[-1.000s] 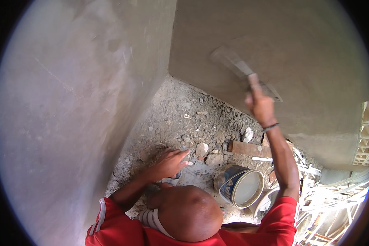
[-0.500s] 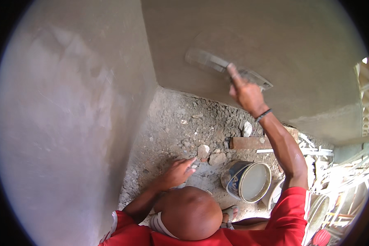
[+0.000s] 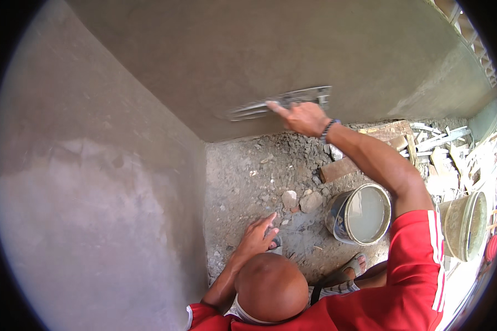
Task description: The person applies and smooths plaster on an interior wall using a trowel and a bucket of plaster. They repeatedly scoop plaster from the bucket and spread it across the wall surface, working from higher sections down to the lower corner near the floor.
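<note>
My right hand is closed round the handle of a plastering trowel, its index finger stretched along the tool. The long flat blade lies against the grey plastered wall ahead, low down near the floor and right of the corner; its left end is smeared by motion. My left hand hangs over the rubble floor near the left wall, fingers loosely spread and holding nothing.
A smooth plastered wall rises on the left. A bucket of cloudy water stands beneath my right arm, with another bucket farther right. Stones, a wood piece and scattered scrap strips lie on the rough ground.
The view has turned and shifted. The trowel has swung from slanting down rightward to slanting up rightward, and lies closer to the wall's foot. My left hand stays free.
</note>
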Motion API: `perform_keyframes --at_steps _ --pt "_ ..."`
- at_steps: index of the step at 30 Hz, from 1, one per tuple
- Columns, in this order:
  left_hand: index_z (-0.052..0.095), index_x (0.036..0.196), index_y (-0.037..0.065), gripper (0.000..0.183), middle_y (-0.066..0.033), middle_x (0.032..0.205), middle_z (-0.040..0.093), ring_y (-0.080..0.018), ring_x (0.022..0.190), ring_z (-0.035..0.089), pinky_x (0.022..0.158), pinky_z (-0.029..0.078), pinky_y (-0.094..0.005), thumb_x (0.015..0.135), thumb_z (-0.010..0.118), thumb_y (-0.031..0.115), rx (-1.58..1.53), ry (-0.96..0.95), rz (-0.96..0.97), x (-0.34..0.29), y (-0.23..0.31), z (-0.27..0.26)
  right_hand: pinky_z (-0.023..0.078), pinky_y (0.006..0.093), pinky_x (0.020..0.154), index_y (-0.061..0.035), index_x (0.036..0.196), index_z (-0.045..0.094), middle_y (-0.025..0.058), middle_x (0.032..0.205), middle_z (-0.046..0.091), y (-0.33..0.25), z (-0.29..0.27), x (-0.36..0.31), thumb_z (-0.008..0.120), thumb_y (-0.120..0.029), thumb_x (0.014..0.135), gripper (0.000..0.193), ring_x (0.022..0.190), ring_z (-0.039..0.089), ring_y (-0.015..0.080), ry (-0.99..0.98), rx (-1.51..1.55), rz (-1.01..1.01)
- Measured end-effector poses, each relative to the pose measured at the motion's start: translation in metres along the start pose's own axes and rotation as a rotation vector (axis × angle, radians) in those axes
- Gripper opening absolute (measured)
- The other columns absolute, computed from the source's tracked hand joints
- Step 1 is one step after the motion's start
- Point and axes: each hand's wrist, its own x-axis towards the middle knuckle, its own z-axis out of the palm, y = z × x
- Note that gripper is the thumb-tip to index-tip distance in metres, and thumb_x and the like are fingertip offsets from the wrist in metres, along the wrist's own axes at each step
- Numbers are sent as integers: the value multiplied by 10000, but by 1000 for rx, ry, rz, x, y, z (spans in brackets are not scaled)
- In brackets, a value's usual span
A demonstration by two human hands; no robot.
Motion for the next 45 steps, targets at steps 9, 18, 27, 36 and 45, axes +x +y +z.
perform_keyframes --at_steps 9,18,27,36,45 --pt "531 1378 23 507 -203 1039 667 -325 941 647 842 509 -397 912 662 174 -89 63 -135 -12 -16 -2 508 381 433 -240 1569 192 161 755 634 15 -32 11 561 -237 953 718 532 617 242 532 226 6" --pt "535 1379 27 488 -196 1015 670 -279 913 648 793 516 -361 927 647 173 34 212 -267 -47 -8 -34 502 410 464 -204 1563 205 137 676 615 32 -36 -23 551 -248 965 692 529 598 255 366 108 68" --pt "548 1367 31 474 -167 958 673 -257 825 644 769 518 -366 923 652 159 36 173 101 -11 2 -23 483 423 436 -228 1562 216 134 672 613 12 7 -9 565 -277 958 699 531 602 228 -35 84 50" --pt "572 1331 17 423 -166 932 682 -298 887 655 924 479 -404 923 636 112 30 243 56 0 26 -31 502 421 491 -199 1547 267 127 693 615 -16 -53 31 599 -253 927 705 519 581 276 613 340 -57" --pt "566 1348 14 462 -164 1100 631 -274 970 626 1001 432 -411 898 650 72 261 401 242 17 69 -58 505 394 505 -184 1448 447 96 663 631 110 33 -119 570 -228 895 569 611 659 229 -181 -163 104"
